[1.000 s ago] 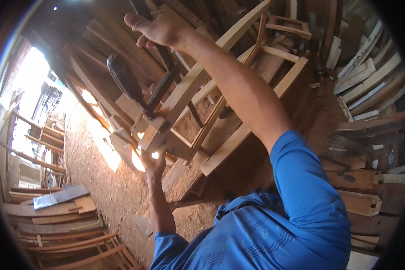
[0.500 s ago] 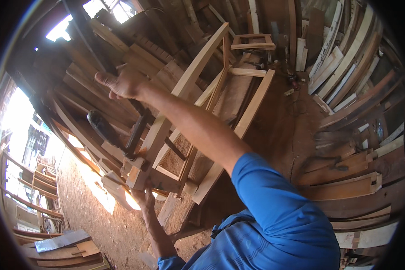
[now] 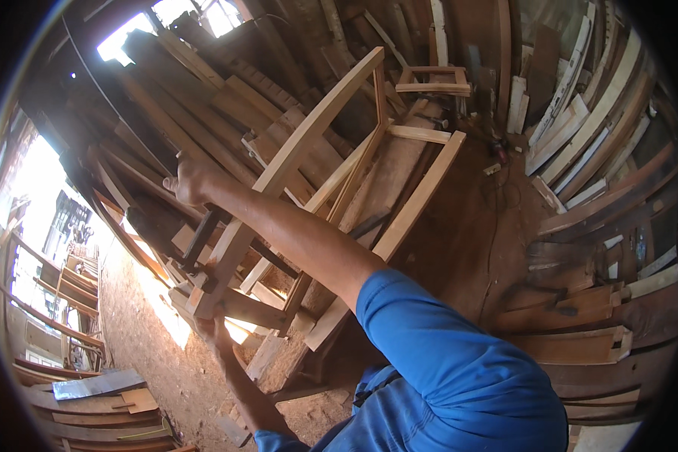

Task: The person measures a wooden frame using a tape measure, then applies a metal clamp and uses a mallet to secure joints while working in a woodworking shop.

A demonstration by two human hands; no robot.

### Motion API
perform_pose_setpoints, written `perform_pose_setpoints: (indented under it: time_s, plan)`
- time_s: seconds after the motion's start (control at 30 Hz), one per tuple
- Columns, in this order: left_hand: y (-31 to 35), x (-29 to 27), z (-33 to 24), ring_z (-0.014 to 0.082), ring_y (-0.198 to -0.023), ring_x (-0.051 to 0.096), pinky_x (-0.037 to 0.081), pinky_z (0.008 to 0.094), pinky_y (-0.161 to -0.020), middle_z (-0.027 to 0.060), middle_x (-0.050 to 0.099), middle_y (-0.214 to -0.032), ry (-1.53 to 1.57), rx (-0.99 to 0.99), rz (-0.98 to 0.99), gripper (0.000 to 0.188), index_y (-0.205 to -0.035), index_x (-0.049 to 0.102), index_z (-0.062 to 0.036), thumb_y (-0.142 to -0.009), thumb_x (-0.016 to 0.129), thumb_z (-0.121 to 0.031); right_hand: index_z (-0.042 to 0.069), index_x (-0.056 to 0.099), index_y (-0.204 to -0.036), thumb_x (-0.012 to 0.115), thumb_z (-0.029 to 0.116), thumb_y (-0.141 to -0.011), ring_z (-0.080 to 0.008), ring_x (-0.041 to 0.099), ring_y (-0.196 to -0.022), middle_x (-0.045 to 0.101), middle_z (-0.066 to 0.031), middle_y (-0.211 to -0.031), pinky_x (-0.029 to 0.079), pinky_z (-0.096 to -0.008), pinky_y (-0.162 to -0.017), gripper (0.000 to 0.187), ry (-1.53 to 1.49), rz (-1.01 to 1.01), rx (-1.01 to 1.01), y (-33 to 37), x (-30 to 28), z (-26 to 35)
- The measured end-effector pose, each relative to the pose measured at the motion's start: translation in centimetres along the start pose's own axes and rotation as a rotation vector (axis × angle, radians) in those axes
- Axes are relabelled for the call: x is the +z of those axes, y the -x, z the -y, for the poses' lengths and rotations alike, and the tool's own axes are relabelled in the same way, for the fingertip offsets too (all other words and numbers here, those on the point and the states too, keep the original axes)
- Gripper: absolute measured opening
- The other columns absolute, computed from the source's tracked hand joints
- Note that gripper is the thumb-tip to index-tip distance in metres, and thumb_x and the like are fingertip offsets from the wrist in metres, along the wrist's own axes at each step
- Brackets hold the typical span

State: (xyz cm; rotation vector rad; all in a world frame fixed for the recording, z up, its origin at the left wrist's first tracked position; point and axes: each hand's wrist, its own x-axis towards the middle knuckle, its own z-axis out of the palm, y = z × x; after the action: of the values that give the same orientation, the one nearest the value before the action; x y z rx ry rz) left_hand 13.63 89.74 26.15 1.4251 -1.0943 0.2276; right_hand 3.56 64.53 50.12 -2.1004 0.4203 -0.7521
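My left hand [image 3: 212,328] grips the near lower corner of a pale wooden chair-like frame [image 3: 309,135] from below, partly hidden by the wood. A dark metal clamp [image 3: 201,241] sits across that corner, its far part hidden behind my right arm. Above the clamp, my right hand [image 3: 190,181] is raised and closed. From it a long dark bar [image 3: 117,98] slants up and to the left; what kind of tool it is, I cannot tell. The frame leans over a plank [image 3: 390,169] beneath it.
Stacked boards [image 3: 196,113] lean along the far left. Curved timber lengths [image 3: 580,98] stand at the right. A small wooden frame [image 3: 433,87] lies at the back. Planks [image 3: 98,388] lie at lower left, and a shallow wooden tray [image 3: 572,346] at right. Shavings cover the floor [image 3: 151,339].
My right hand has come down and slightly left, the long dark bar shifting with it. My left hand and the frame's near corner have moved left. The clamp's black handle no longer shows.
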Motion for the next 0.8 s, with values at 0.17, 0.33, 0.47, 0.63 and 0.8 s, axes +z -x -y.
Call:
perform_pose_setpoints:
  time_s: [0.17, 0.33, 0.47, 0.63, 0.8]
  plan:
    - [1.0, -1.3, 2.6, 0.0249, -0.113, 0.056, 0.045, 0.0395, -0.095, 0.0159, 0.058, -0.124, -0.064, -0.075, -0.026, 0.062, -0.13, 0.052, 0.0033, -0.088, 0.071, -0.038, -0.008, 0.029, -0.144, 0.055, 0.04, -0.098, -0.0374, 0.048, -0.13, 0.049, -0.0294, -0.138, 0.04, -0.0386, -0.109, 0.072, 0.011, 0.102, 0.018, 1.2, -0.6, -0.5]
    - [1.7, -1.1, 3.1, 0.0226, -0.106, 0.06, 0.05, 0.0377, -0.088, 0.0144, 0.062, -0.118, -0.121, -0.141, -0.055, 0.062, -0.128, 0.053, 0.003, -0.088, 0.073, -0.04, -0.01, 0.031, -0.143, 0.053, 0.043, -0.099, -0.0383, 0.049, -0.13, 0.048, -0.033, -0.137, 0.04, -0.0395, -0.108, 0.072, -0.024, 0.192, -0.084, 1.9, -2.2, -1.4]
    - [1.5, 0.1, 1.2, 0.0227, -0.102, 0.061, 0.05, 0.0388, -0.087, 0.0122, 0.064, -0.112, -0.182, -0.204, -0.06, 0.06, -0.124, 0.056, 0.0006, -0.089, 0.07, -0.046, -0.01, 0.033, -0.143, 0.052, 0.045, -0.099, -0.0387, 0.049, -0.13, 0.049, -0.0338, -0.135, 0.04, -0.0408, -0.108, 0.073, 0.021, 0.091, -0.21, 0.2, -0.6, -4.3]
    - [3.3, -2.2, 4.7, 0.021, -0.099, 0.063, 0.05, 0.0371, -0.084, 0.0091, 0.066, -0.108, -0.184, -0.18, -0.106, 0.048, -0.117, 0.061, -0.0019, -0.09, 0.07, -0.04, -0.004, 0.06, -0.11, 0.057, 0.044, -0.098, -0.0233, 0.068, -0.076, 0.069, -0.0146, -0.076, 0.052, -0.0377, -0.07, 0.05, -0.116, 0.198, -0.207, -1.6, 0.7, -5.3]
    - [3.8, 1.2, 0.8, 0.0179, -0.1, 0.064, 0.052, 0.0312, -0.083, 0.0087, 0.066, -0.114, 0.092, -0.308, -0.137, 0.044, -0.125, 0.054, -0.0018, -0.088, 0.074, -0.016, 0.003, 0.06, -0.098, 0.059, 0.034, -0.098, -0.0143, 0.063, -0.064, 0.065, -0.0071, -0.073, 0.051, -0.0319, -0.058, 0.031, -0.223, -0.106, -0.35, 1.0, 2.4, -7.4]
